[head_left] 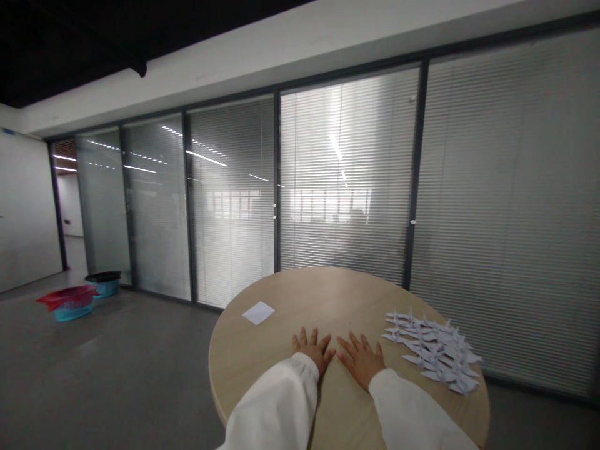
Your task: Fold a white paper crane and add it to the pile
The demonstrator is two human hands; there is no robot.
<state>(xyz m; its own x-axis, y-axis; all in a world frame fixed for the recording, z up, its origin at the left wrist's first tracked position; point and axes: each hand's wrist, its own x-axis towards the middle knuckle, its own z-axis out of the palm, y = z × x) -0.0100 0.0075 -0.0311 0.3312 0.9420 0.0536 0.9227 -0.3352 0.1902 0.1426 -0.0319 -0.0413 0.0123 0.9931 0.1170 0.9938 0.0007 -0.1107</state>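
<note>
Both of my hands rest palm down on a round wooden table, side by side near its middle. My left hand has its fingers spread and holds nothing. My right hand also lies flat with fingers apart, its thumb close to the left one. A square sheet of white paper lies toward the table's left side, beyond my left hand. To the right of my right hand sits a cluster of several folded white paper cranes, packed closely together near the table's right edge.
Glass partitions with blinds stand behind the table. On the floor at the left are a blue bin with a red liner and another blue bin with a black liner. A doorway opens at the far left.
</note>
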